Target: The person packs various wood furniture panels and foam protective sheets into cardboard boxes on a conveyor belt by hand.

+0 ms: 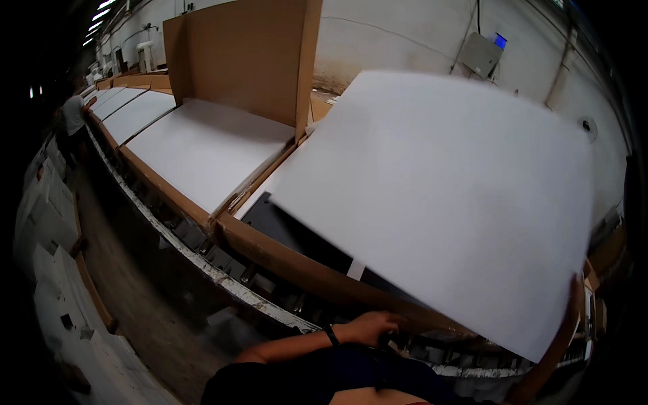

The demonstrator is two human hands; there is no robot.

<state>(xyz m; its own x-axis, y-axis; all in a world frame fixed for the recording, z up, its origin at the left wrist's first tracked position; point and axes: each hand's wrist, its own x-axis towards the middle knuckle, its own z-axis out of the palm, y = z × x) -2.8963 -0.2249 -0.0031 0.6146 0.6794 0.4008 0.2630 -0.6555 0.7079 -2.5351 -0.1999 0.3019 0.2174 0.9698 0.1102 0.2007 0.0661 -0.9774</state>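
A large, flat white sheet is tilted over an open cardboard carton, covering much of it. At the sheet's right edge my right hand grips it; most of the fingers are hidden. My left hand, with a black band on its wrist, is apart from the sheet, close to the carton's near side. Its fingers are curled, and whatever is in them, if anything, cannot be made out. Below the sheet, dark flat panels and a narrow white strip show inside the carton.
More cartons with white tops line a roller conveyor to the left. A tall cardboard flap stands upright behind. White panels are stacked across the aisle at left. A person stands far left beside the conveyor.
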